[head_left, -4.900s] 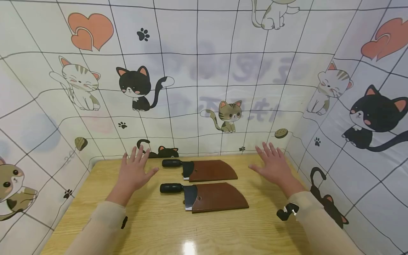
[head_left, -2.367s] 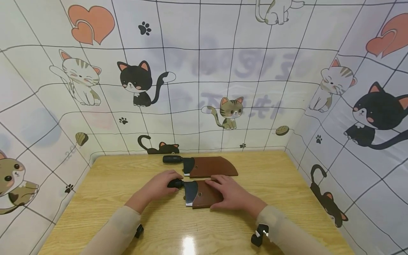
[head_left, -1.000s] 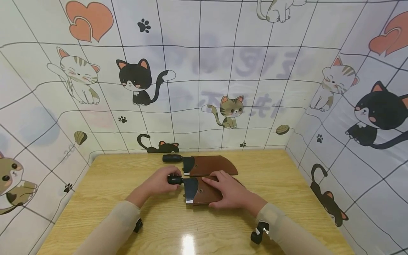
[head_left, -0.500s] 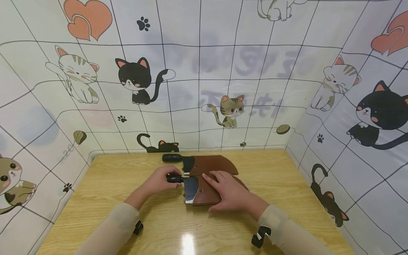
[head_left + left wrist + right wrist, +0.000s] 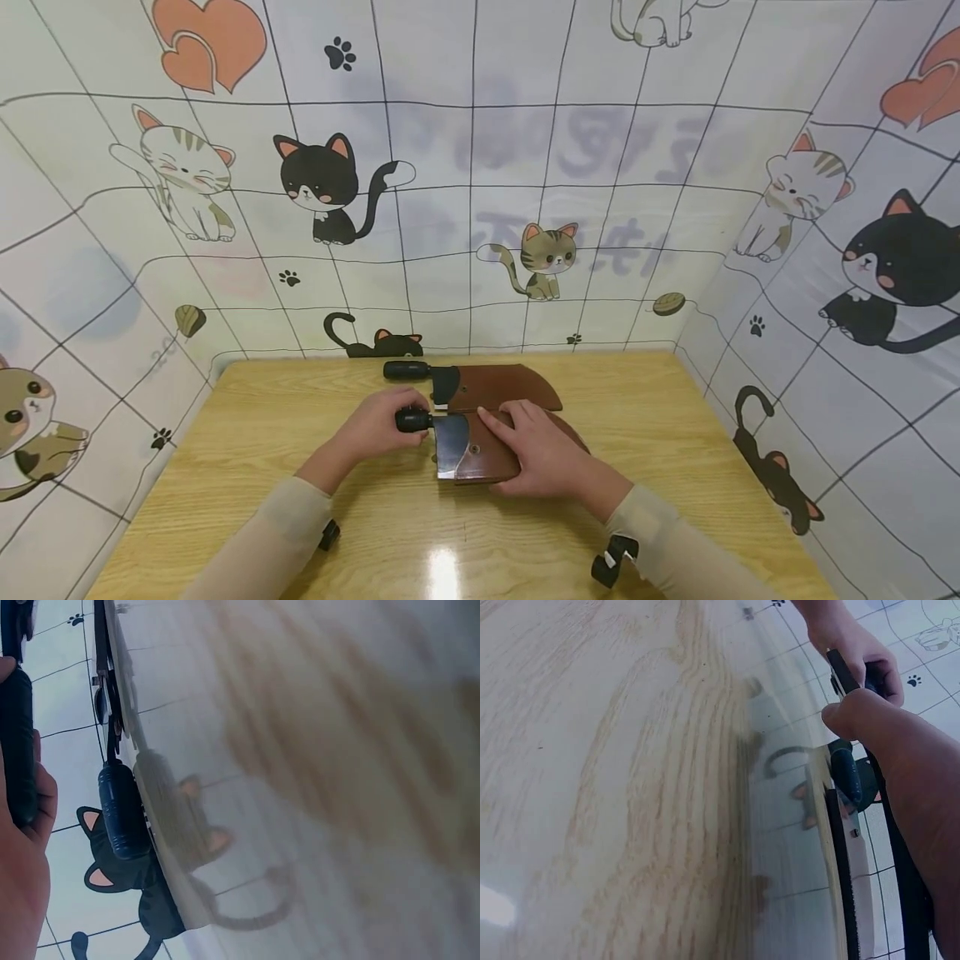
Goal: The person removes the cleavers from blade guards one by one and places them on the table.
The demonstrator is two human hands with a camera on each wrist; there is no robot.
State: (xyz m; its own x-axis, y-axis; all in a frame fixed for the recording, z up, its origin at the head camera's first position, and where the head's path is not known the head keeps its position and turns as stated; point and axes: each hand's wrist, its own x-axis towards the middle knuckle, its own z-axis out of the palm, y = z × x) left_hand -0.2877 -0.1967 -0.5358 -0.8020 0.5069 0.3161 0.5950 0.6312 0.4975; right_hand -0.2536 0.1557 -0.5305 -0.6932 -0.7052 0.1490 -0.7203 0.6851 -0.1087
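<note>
Two cleavers with black handles lie in brown leather sheaths. My left hand grips the handle of the nearer cleaver, fingers curled round it. Across that cleaver's leather sheath my right hand holds on, its thumb and fingers spread over the leather and covering its right part. A strip of dark blade shows between handle and sheath. Both wrist views show this cleaver raised off the table, its handle in my left hand. The farther cleaver lies untouched just behind, handle to the left.
The wooden table reaches back to a white cloth wall printed with cats and grid lines. More printed cloth stands at both sides. A bright light reflection lies on the table's front.
Both hands have come inward from the table's sides and taken hold of the nearer cleaver, which has risen and shifted slightly toward the farther one. The last half second shows hardly any movement.
</note>
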